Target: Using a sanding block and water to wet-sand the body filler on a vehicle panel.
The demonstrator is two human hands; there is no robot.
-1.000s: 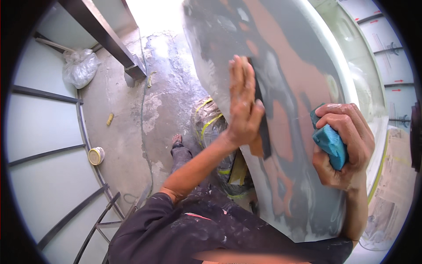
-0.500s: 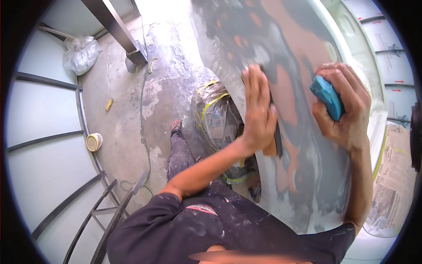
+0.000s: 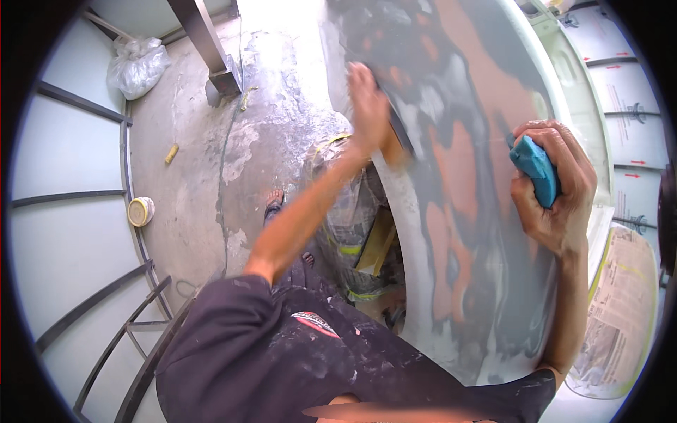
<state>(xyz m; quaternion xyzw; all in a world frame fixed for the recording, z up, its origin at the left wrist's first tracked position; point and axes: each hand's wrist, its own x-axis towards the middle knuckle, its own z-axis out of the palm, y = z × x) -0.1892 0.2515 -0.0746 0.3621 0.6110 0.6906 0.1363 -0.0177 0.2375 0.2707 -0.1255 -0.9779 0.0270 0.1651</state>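
A curved car body panel [image 3: 451,169], patched in grey, white and bare tan-orange areas, stretches ahead of me. At its left edge, my left hand [image 3: 371,113] lies along a long sanding block [image 3: 395,146] with a wooden body and dark edge. Motion smears that hand a little, but it holds the block against the panel. My right hand [image 3: 570,180] is wrapped round a crumpled-looking blue sponge [image 3: 537,170] at the panel's right side. That hand hides part of the sponge.
Below the panel's left edge is a wheel area wrapped in clear plastic [image 3: 345,222] with yellow tape. A newspaper-masked part [image 3: 620,303] lies at the right. On the floor are a small tub [image 3: 140,211], a yellow roll [image 3: 171,153] and a plastic bag [image 3: 137,67] near a metal post [image 3: 204,42].
My left hand has slid the sanding block forward and left to the panel's edge. My right hand keeps its grip on the sponge, with little movement over the panel. The view has shifted slightly.
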